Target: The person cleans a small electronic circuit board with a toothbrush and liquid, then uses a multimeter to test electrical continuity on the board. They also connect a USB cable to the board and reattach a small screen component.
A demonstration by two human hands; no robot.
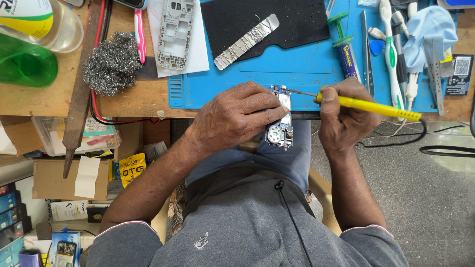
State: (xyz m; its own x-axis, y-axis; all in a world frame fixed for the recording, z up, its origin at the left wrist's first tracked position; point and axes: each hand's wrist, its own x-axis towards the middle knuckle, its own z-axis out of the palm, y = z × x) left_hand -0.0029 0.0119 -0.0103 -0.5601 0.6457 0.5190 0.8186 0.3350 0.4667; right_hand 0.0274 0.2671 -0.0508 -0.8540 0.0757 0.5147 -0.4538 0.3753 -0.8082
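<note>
Here my left hand (237,116) is wrapped around a small phone circuit board (280,118). My fingers grip it tight, and the board sits at the front edge of the blue work mat (297,74), partly over my lap. A round silver part shows at the bottom of the board, just past my fingers.

My right hand (344,116) is closed around a yellow soldering iron (368,105). I hold it like a pen. Its thin metal tip (299,92) points left and touches the top of the board. A black cord (410,138) runs off the back of the iron, down past the table edge.

On the blue mat, near the top, lies a black pad (297,20). A flat silver strip wound with thin wire (246,41) rests on it. Just right of the pad is a syringe with a green plunger (345,47). Beside that are metal tweezers (365,49) and a white and green toothbrush (391,54). A light blue cloth (430,29) is near the far right corner.

To the left of the mat, on the wooden table (49,99), there is a ball of steel wool (111,64). A grey phone frame (174,32) lies on white paper close by. A long rusty file (79,94) leans across the table edge. A green bottle (24,64) stands at the far left.
</note>
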